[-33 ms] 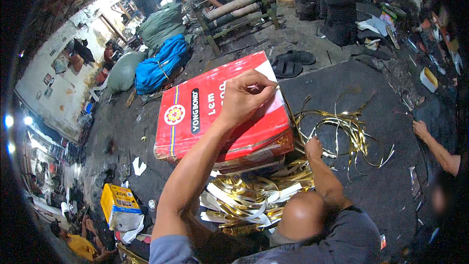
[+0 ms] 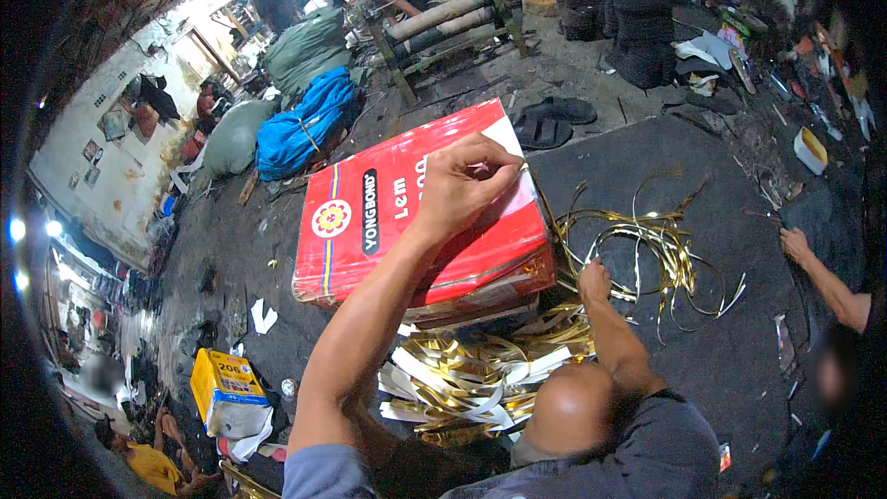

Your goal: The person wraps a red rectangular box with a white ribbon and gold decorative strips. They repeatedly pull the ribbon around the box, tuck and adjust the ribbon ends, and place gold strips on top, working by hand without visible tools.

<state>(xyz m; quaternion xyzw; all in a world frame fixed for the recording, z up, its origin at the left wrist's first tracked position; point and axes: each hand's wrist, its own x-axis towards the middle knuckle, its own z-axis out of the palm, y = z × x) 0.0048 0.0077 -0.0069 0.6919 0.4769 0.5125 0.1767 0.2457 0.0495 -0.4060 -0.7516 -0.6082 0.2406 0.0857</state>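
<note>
Honestly, next to no difference from the frame just before: the whole view had slipped by a hair, so the red box (image 2: 420,208) showed a touch lower, and both hands were basically where they'd been.

Biggest thing around was the dark mat (image 2: 601,157), with a pair of black slippers (image 2: 550,122) just by its far edge. The box sat left of the mat's open stretch: glossy red top, yellow-and-blue stripe down its left end, round flower emblem, pale patch at the far right corner, and a scuffed, brownish near side. A messy heap of gold and white strips (image 2: 499,374) was piled right by the box's near edge. Off its right edge, thin gold loops (image 2: 679,249) lay tangled on the mat.

As for grip, the left hand (image 2: 467,180) was over the box top, thumb and index pressed together at the right edge, pinching what looked like the end of a thin strand. The right hand (image 2: 594,279) was down past the box's near right corner, up against the loops. Fingers seemed curled, but I couldn't tell whether they'd closed on anything.
</note>
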